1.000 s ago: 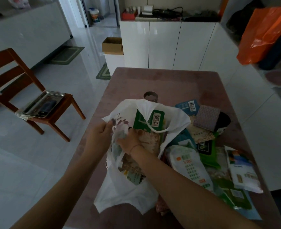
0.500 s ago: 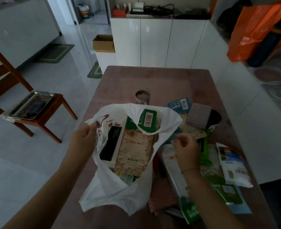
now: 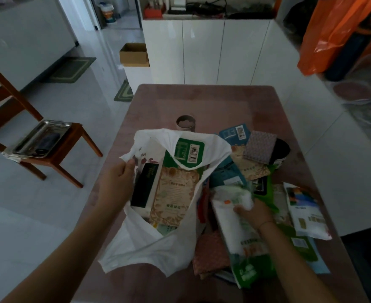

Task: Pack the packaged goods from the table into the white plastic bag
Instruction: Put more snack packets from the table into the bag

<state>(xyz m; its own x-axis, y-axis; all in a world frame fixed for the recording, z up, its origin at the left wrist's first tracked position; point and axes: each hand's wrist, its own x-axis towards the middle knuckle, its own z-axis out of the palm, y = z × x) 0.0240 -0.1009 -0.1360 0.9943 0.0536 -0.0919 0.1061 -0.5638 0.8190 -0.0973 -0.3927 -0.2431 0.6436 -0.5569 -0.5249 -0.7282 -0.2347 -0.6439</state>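
Table (image 3: 202, 101) space is half full of packs, and most lie in a heap on the right side. Next to that heap sits the white bag (image 3: 158, 246), mouth open, with a few packs inside already. The left hand (image 3: 116, 184) pinches the bag's rim and holds the mouth wide. The right hand (image 3: 253, 215) has its fingers closed around a long white pack (image 3: 232, 219), which rests on the heap just beside the bag. I think it is best to lift this pack clear, turn it narrow end first, and slide it down next to the tan pack (image 3: 173, 197) while the mouth is held wide.
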